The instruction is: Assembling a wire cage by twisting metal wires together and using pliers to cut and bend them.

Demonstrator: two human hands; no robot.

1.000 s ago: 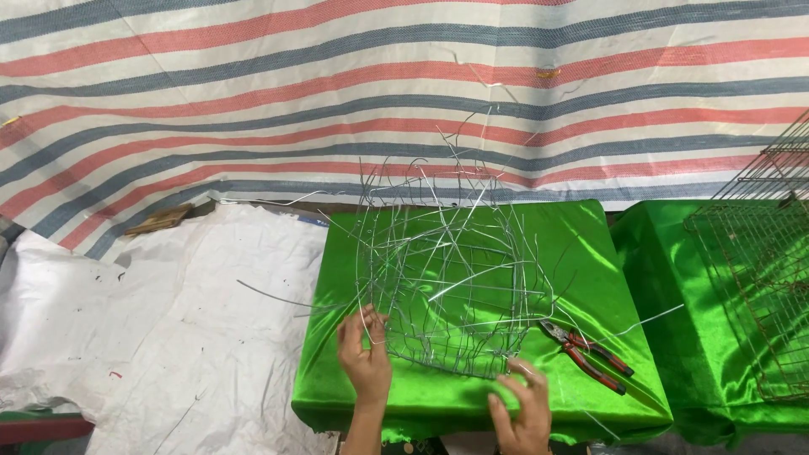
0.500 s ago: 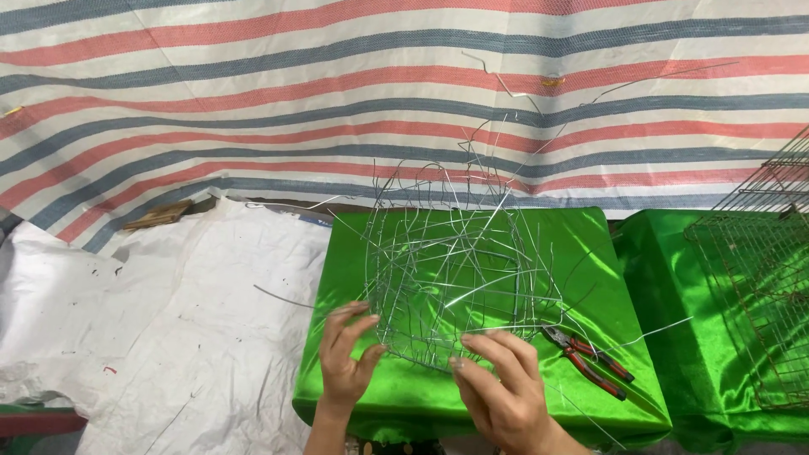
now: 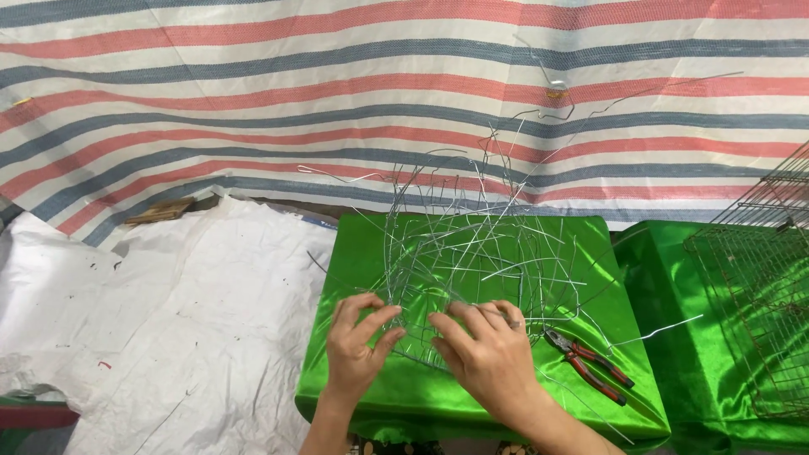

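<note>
A loose tangle of thin silver wire (image 3: 480, 244) stands on a block covered in shiny green cloth (image 3: 371, 253). My left hand (image 3: 356, 347) pinches wire strands at the tangle's near left edge, fingers curled around them. My right hand (image 3: 484, 354) grips strands close beside it, at the near middle of the tangle. Both hands are close together, fingertips almost meeting. Long wire ends stick up and out toward the striped sheet behind.
Red-handled pliers (image 3: 590, 364) lie on the green cloth right of my right hand. A wire mesh cage (image 3: 758, 286) sits on a second green-covered block at the right. A white sheet (image 3: 168, 329) covers the left. A striped tarp (image 3: 337, 93) hangs behind.
Both hands have moved up from the block's front edge onto the wire tangle and closed on its near strands. The view has shifted slightly; the tangle now sits lower.
</note>
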